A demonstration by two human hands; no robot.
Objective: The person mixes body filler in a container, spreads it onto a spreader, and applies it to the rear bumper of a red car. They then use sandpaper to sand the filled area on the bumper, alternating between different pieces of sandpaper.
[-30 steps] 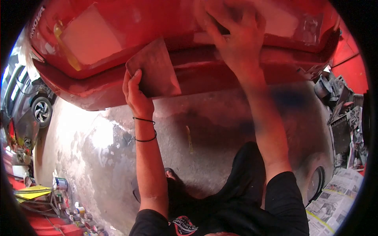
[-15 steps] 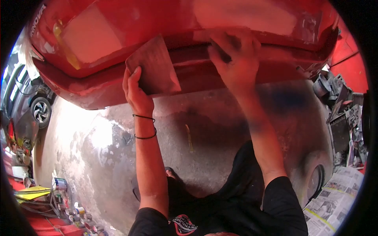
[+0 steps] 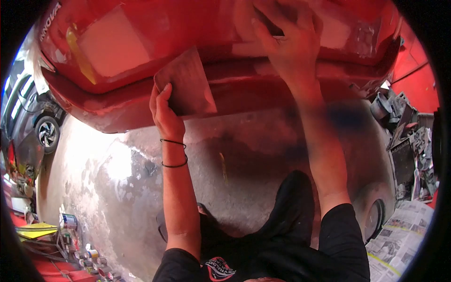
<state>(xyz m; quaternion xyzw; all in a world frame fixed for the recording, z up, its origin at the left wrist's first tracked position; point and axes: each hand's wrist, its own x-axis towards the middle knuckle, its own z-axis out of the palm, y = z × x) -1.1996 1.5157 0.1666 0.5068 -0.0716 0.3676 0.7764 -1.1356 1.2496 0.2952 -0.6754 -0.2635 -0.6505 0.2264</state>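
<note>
My left hand [image 3: 167, 113] grips a flat, brownish-grey rectangular board [image 3: 191, 84] by its lower left side, with the thumb on its face. The board is tilted in front of the bumper [image 3: 253, 91] of a red car. Higher up and to the right, my right hand [image 3: 298, 51] is bent over the red body panel [image 3: 188, 23]. Its fingers and thumb close around a dark, thin piece [image 3: 268, 21], whose kind I cannot make out. Dull, pale patches [image 3: 115, 42] mark the panel at left and right.
A grey car with a wheel [image 3: 47, 134] stands at the far left. Paint cans [image 3: 69, 221] and small containers sit at lower left. Metal parts [image 3: 404, 155] are piled at right, above newspaper sheets [image 3: 399, 239] and a tyre [image 3: 373, 216]. The concrete floor [image 3: 141, 188] is stained.
My right hand has moved up and slightly right, from the seam above the bumper onto the panel. My left hand and the board have barely shifted.
</note>
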